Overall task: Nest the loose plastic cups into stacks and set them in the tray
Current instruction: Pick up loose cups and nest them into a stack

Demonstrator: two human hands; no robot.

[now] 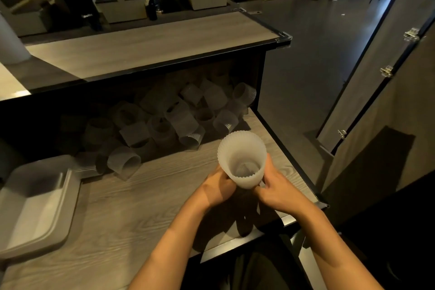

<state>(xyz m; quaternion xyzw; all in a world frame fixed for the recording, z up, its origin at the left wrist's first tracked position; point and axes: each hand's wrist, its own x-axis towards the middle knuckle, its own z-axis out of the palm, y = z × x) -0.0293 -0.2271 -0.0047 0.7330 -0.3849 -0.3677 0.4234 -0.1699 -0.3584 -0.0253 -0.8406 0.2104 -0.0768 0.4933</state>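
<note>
Both hands, left (217, 186) and right (274, 189), grip cup stack (242, 160) base; tray (35, 207) far left.

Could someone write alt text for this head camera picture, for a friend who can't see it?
Two bare hands, left hand and right hand, grip a stack of frosted plastic cups upright above a wooden table. Loose cups lie heaped under a shelf behind; a grey tray sits far left.

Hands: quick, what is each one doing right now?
Left hand: holding the stack of cups.
Right hand: holding the same stack near its base.
</note>
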